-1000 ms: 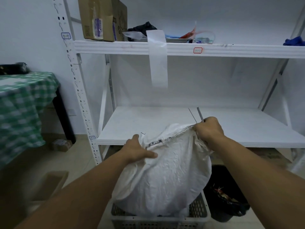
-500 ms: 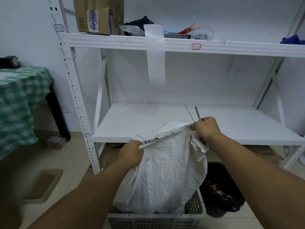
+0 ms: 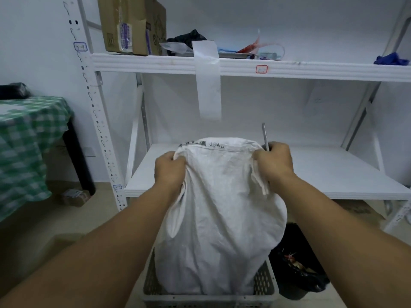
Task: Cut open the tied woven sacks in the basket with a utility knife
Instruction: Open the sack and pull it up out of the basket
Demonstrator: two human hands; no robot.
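A full white woven sack (image 3: pixel 220 218) stands upright in a grey perforated basket (image 3: pixel 263 283) on the floor. Its top edge carries printed letters and is pulled straight across. My left hand (image 3: pixel 170 168) grips the sack's top left corner. My right hand (image 3: pixel 274 162) grips the top right corner and also holds a thin grey utility knife (image 3: pixel 265 136), whose blade end points up above the fist. Whether the sack's mouth is tied or cut cannot be seen from here.
A white metal rack stands right behind the sack, its lower shelf (image 3: pixel 333 172) bare and its upper shelf (image 3: pixel 155 63) holding a cardboard box (image 3: pixel 131 23) and clutter. A black bin (image 3: pixel 298 261) stands right of the basket. A table with a green checked cloth (image 3: pixel 24 141) is at left.
Both hands lifted the sack's top and spread it flat and level. My left hand moved up to the top left corner. The knife now points straight up.
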